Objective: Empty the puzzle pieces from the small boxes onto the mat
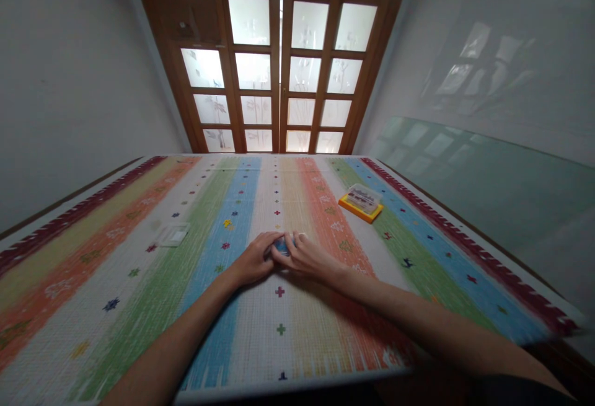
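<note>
Both hands meet over the middle of the table, close around a small blue object (281, 245). My left hand (253, 260) grips it from the left with the fingers bent over its far side. From the right, my right hand (307, 255) curls its fingers across the same object. Only a patch of blue shows between the fingers, so its kind cannot be made out. A striped, patterned tablecloth (281, 310) lies under both hands.
To the right, beyond my right hand, lies a yellow box (357, 211) with a clear lid (367, 194) on it. A clear plastic case (173, 236) rests on the left. Glass-paned wooden doors (279, 59) stand past the far edge; a glass panel (488, 189) leans along the right wall.
</note>
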Demonstrator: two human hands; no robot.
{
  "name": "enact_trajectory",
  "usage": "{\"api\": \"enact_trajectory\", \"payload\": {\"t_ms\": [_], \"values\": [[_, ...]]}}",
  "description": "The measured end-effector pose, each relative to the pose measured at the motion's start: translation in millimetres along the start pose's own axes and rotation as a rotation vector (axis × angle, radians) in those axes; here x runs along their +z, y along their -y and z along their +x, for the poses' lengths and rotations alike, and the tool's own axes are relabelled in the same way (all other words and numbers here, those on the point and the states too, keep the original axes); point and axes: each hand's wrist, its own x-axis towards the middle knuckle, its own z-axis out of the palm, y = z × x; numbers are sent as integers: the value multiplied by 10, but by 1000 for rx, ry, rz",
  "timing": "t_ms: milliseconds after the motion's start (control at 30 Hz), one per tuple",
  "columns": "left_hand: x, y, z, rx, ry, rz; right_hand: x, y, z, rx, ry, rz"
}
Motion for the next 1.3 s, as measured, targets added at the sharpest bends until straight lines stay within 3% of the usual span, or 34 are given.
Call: {"api": "enact_trajectory", "payload": {"t_ms": [167,467,667,867,1033,1200,1300], "values": [[-17,6,0,6,7,4,-65,58,58,49,51,-18],[-19,-12,20,-16,-8,8,-2,-87,-2,-7,-7,114],[-40,-24,28,-9,-1,-9,49,39,41,26,-38,-24],[-47,-29,30,-34,-6,-28,95,122,79,96,-97,66],[-47,-22,29,-46,-4,-32,71,106,96,87,-62,57],[-28,-23,10,-56,-12,-41,-26,-4,83,73,-9,162],[-17,-24,8,-117,-19,-95,-26,-166,57,52,10,348]]}}
